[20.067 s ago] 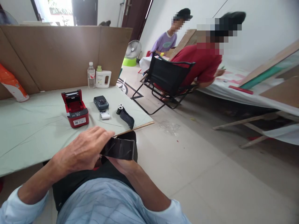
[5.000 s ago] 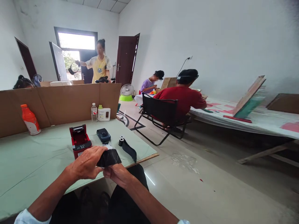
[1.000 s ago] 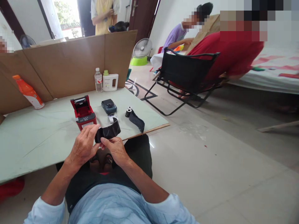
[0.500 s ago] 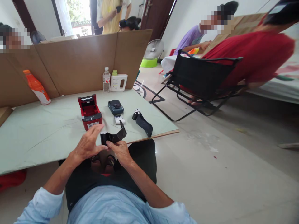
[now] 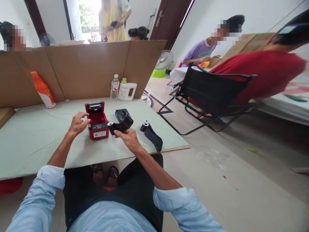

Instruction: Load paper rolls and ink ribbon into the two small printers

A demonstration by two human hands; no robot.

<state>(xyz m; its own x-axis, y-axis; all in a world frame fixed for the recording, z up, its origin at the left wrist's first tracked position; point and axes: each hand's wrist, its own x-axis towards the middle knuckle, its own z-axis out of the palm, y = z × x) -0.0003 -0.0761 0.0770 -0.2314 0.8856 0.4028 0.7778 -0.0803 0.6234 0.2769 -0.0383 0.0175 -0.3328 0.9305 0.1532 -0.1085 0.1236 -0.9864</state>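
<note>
My right hand (image 5: 129, 139) pinches a black paper roll (image 5: 111, 129) with a white core end; its loose black strip curls up to the right. A red label printer (image 5: 98, 134) stands on the table with its lid tipped up and its inside exposed. At the printer's left edge is my left hand (image 5: 78, 123), empty, thumb and fingers apart; whether the fingertips touch the printer I cannot tell. Behind the held strip sits a dark boxy device (image 5: 120, 113), partly covered. To the right lies another black roll (image 5: 144, 127) with its strip (image 5: 154, 139) unrolled toward the table edge.
A cardboard screen (image 5: 87, 71) runs along the table's back. Before it stand an orange bottle (image 5: 42, 90), a clear water bottle (image 5: 115, 87) and a white jug (image 5: 126, 91). At right, a person in red (image 5: 260, 77) sits on a black folding chair (image 5: 214, 93).
My left hand has moved up and left, away from the roll to the red printer's side. My right hand has lifted the roll forward, its strip now overlapping the dark device.
</note>
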